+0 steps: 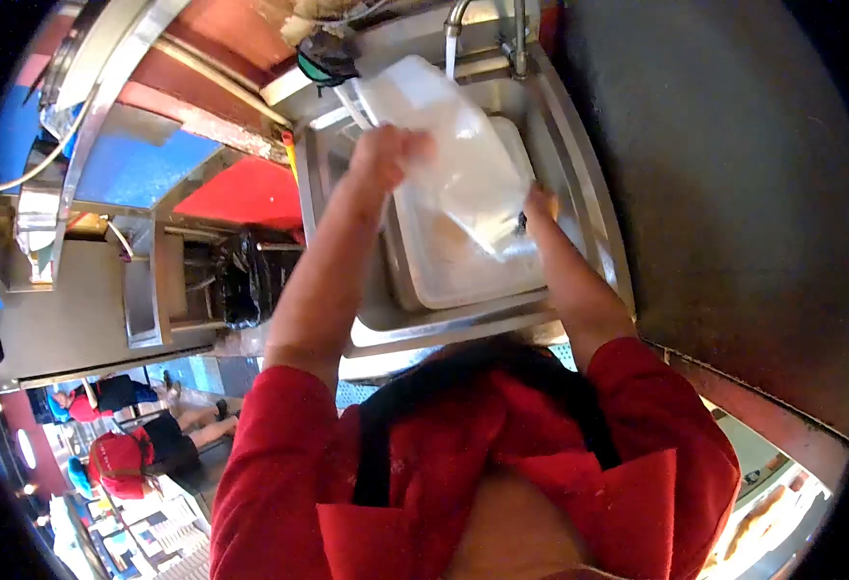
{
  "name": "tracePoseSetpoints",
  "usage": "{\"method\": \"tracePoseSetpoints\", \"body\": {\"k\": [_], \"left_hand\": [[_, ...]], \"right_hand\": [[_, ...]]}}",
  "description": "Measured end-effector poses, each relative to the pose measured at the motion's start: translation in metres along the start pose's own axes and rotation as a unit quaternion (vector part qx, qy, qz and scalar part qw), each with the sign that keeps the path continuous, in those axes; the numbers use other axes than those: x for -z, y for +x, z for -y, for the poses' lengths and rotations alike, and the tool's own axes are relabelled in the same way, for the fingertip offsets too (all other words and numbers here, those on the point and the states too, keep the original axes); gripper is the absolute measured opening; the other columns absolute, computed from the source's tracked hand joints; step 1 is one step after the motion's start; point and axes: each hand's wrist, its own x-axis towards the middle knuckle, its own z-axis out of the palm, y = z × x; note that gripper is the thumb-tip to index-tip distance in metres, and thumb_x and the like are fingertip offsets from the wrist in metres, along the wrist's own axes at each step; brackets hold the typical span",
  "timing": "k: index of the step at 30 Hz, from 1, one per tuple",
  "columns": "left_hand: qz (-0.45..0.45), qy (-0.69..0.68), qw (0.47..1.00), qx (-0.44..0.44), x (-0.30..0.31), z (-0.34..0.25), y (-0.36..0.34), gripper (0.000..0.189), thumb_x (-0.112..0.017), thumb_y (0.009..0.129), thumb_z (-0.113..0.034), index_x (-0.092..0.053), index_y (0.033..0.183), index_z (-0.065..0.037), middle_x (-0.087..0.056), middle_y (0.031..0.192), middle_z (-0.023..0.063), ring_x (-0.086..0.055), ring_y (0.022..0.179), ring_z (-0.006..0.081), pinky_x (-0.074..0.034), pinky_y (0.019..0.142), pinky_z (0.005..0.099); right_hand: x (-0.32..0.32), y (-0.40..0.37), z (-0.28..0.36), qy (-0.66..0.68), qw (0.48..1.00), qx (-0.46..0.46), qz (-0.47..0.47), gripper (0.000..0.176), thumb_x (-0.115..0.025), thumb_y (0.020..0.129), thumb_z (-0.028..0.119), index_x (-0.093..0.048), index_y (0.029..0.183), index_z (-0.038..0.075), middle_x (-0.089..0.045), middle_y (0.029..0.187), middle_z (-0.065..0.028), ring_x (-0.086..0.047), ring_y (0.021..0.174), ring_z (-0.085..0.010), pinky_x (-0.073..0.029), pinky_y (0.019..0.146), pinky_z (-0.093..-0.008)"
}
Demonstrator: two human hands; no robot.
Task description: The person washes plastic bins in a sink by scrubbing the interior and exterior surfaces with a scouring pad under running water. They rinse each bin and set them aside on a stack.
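Observation:
A translucent white plastic container (463, 145) is tilted over the metal sink (579, 155), below the faucet (455, 21), from which water runs. My left hand (391, 157), blurred by motion, is at the container's left side; its fingers are smeared. At the container's lower right corner, my right hand (541, 205) grips the edge. Beneath it, a larger translucent tub (444, 280) lies in the sink basin.
A dark green-rimmed object (326, 60) stands at the sink's back left corner. Left are a red board (250, 191), a blue board (139, 159) and a black bag (248, 275). A dark wall panel (734, 193) borders the right. Two people in red shirts are far lower left.

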Motion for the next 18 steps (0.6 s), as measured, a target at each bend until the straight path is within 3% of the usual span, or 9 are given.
{"method": "tracePoseSetpoints", "body": {"k": [1,2,4,5,7,13,16,17,18], "left_hand": [[0.154,-0.013,0.980,-0.126,0.013,0.021,-0.009,0.029,-0.039,0.081,-0.014,-0.058,0.086,0.007,-0.061,0.083,0.0170,-0.061,0.071,0.0262,-0.049,0.057,0.0341],[0.069,-0.072,0.994,-0.048,-0.010,0.019,-0.033,0.027,-0.040,0.083,-0.018,-0.058,0.078,0.001,-0.060,0.075,0.0150,-0.059,0.069,0.0267,-0.048,0.057,0.0371],[0.241,-0.271,0.932,0.026,-0.001,0.053,-0.031,0.015,-0.047,0.079,-0.007,-0.052,0.090,0.001,-0.057,0.072,0.0127,-0.057,0.060,0.0233,-0.048,0.053,0.0367],[0.077,-0.088,0.993,-0.023,-0.028,0.035,-0.070,0.014,-0.044,0.079,-0.003,-0.049,0.092,0.000,-0.056,0.071,0.0123,-0.057,0.057,0.0215,-0.048,0.049,0.0335],[0.059,0.018,0.994,-0.087,-0.022,0.052,-0.069,0.015,-0.043,0.081,-0.002,-0.045,0.096,0.000,-0.056,0.072,0.0116,-0.057,0.058,0.0199,-0.048,0.049,0.0320],[0.121,0.066,0.985,-0.101,-0.011,0.075,-0.139,0.021,-0.045,0.080,-0.005,-0.040,0.100,0.000,-0.050,0.071,0.0067,-0.050,0.063,0.0148,-0.043,0.057,0.0274],[0.142,0.139,0.971,-0.133,0.006,0.095,-0.163,0.024,-0.049,0.078,-0.002,-0.041,0.101,0.000,-0.048,0.068,0.0040,-0.048,0.063,0.0118,-0.042,0.056,0.0260],[0.139,0.179,0.962,-0.153,0.013,0.099,-0.170,0.024,-0.048,0.079,-0.002,-0.042,0.101,0.000,-0.048,0.068,0.0032,-0.048,0.063,0.0110,-0.042,0.056,0.0258],[0.157,0.168,0.971,-0.064,0.013,0.084,-0.190,0.023,-0.049,0.079,-0.001,-0.043,0.101,0.001,-0.050,0.071,0.0034,-0.049,0.065,0.0105,-0.043,0.057,0.0250]], "right_hand": [[0.016,-0.005,0.026,0.064,0.997,0.017,0.030,0.039,-0.038,0.084,0.033,-0.058,0.091,0.001,-0.057,0.095,-0.0238,-0.058,0.085,-0.0342,-0.047,0.073,-0.0384],[0.008,0.016,0.036,0.114,0.978,0.158,0.070,0.036,-0.040,0.083,0.032,-0.058,0.090,0.002,-0.057,0.094,-0.0227,-0.057,0.085,-0.0340,-0.046,0.073,-0.0394],[0.021,0.025,0.068,0.161,0.935,0.299,0.105,0.034,-0.041,0.082,0.031,-0.058,0.089,0.003,-0.058,0.093,-0.0216,-0.057,0.086,-0.0338,-0.045,0.073,-0.0405],[0.065,-0.003,0.108,0.177,0.952,0.235,0.079,0.031,-0.042,0.082,0.030,-0.057,0.088,0.004,-0.058,0.091,-0.0197,-0.057,0.085,-0.0340,-0.044,0.073,-0.0422],[0.107,-0.034,0.150,0.191,0.965,0.172,0.054,0.028,-0.043,0.082,0.028,-0.057,0.087,0.004,-0.059,0.090,-0.0178,-0.056,0.084,-0.0341,-0.043,0.072,-0.0440],[0.126,-0.049,0.180,-0.145,0.877,0.426,-0.167,0.023,-0.046,0.077,0.023,-0.057,0.078,0.003,-0.059,0.084,-0.0187,-0.057,0.080,-0.0333,-0.044,0.069,-0.0426],[0.145,-0.014,0.173,-0.024,0.943,0.192,0.270,0.033,-0.050,0.074,0.030,-0.057,0.091,0.002,-0.060,0.091,-0.0154,-0.060,0.076,-0.0296,-0.046,0.069,-0.0419],[0.136,-0.002,0.156,0.136,0.889,0.027,0.436,0.036,-0.050,0.076,0.034,-0.057,0.091,0.002,-0.061,0.092,-0.0134,-0.060,0.078,-0.0270,-0.047,0.070,-0.0408],[0.123,0.000,0.143,0.153,0.842,0.039,0.515,0.043,-0.051,0.078,0.042,-0.058,0.097,0.004,-0.061,0.094,-0.0120,-0.059,0.082,-0.0223,-0.046,0.071,-0.0380]]}}
